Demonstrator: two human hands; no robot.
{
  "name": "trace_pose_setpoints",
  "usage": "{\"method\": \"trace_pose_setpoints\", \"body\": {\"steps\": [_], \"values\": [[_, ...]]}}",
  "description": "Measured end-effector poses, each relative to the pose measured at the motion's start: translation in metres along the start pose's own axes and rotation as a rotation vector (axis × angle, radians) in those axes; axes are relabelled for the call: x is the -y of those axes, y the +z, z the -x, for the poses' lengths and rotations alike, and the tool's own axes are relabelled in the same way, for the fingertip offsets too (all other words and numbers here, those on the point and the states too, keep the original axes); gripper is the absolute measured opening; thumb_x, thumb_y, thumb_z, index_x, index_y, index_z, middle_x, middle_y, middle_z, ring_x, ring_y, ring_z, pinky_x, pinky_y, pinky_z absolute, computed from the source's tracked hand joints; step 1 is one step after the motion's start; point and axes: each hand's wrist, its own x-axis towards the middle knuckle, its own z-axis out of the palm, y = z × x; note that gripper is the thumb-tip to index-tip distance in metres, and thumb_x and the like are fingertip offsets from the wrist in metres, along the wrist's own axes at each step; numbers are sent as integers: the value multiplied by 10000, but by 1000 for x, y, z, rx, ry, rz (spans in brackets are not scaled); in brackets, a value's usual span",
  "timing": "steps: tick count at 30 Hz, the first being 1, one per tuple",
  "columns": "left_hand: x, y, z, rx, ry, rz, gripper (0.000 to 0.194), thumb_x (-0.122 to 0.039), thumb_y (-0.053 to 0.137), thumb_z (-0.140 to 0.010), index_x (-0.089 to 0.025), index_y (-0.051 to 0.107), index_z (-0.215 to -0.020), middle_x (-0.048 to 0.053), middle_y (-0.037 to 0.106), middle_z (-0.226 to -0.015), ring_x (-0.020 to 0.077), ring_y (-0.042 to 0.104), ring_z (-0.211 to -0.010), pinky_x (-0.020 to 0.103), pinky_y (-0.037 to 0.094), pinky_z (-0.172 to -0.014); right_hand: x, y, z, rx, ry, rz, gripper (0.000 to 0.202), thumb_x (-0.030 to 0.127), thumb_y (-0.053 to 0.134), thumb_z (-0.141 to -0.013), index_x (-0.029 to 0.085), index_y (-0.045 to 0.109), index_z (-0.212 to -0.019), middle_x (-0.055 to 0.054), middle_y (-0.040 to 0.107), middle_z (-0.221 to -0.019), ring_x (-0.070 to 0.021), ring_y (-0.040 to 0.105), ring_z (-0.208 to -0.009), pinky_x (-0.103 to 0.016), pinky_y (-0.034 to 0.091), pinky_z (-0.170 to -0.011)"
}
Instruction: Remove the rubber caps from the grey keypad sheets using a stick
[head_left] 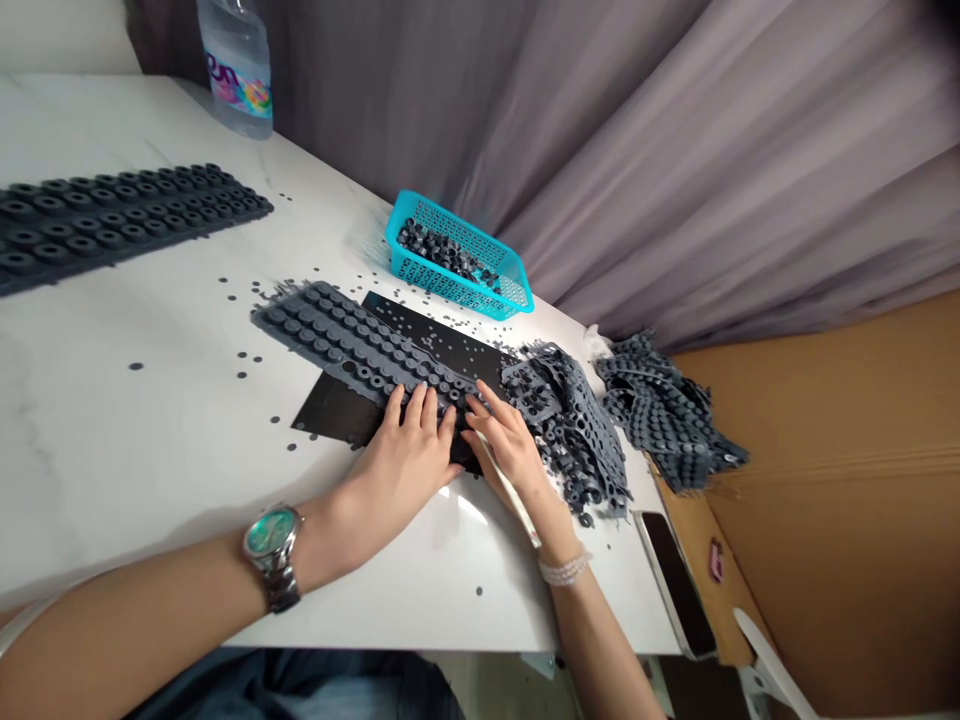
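A dark grey moulded rubber sheet [341, 330] with rows of round raised pieces lies over a black mat [330, 407]. Flat on its near edge rests my left hand [405, 450], fingers stretched out; that wrist wears a watch. At the sheet's right end, my right hand [514, 450] is closed around a slim white stick [510, 487]. Its tip is hidden among the fingers by the sheet. Just right of this hand, loose rubber rings [574, 470] lie heaped with a punched-out sheet [585, 410].
A blue basket [517, 308] holding small dark pieces stands at the back. Another rubber sheet [112, 225] lies at left, near a water bottle [240, 80]. More sheets [667, 410] are piled at right, beyond a phone [675, 580]. Small dark discs dot the white table [180, 450].
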Motion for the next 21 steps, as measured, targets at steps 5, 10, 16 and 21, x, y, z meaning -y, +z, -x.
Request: {"method": "trace_pose_setpoints", "body": {"steps": [5,10,16,21], "values": [[0,-4,-1,12,-1,28,625,-471,526,-868,-88,511,-1360,274,501,-1395,389,461,-1303,540,334,-1067,-1,-1,-1,0,-31,39,108,170,490,-942,204,579,-993,-176,638,-1258,-251,487,-1315,-420,524,-932],[-1,-4,-1,6,-3,55,631,-459,541,-864,-67,511,-1358,293,493,-1392,403,451,-1308,551,327,-1067,-5,1,-1,27,-65,64,110,174,472,-952,205,573,-984,-158,678,-1187,-245,477,-1325,-429,519,-947],[1,-3,-1,1,13,27,615,-467,517,-873,-78,521,-1349,265,518,-1383,387,448,-1314,542,307,-1083,-2,1,-1,97,-34,84,166,156,416,-967,181,579,-991,-181,640,-1242,-239,403,-1380,-453,488,-1012],[0,-3,-2,12,13,3,618,-478,504,-879,-77,520,-1349,266,521,-1380,381,446,-1318,533,316,-1080,-8,7,2,5,106,26,195,145,389,-966,174,569,-1034,-195,553,-1352,-239,443,-1351,-445,486,-1028]]}}
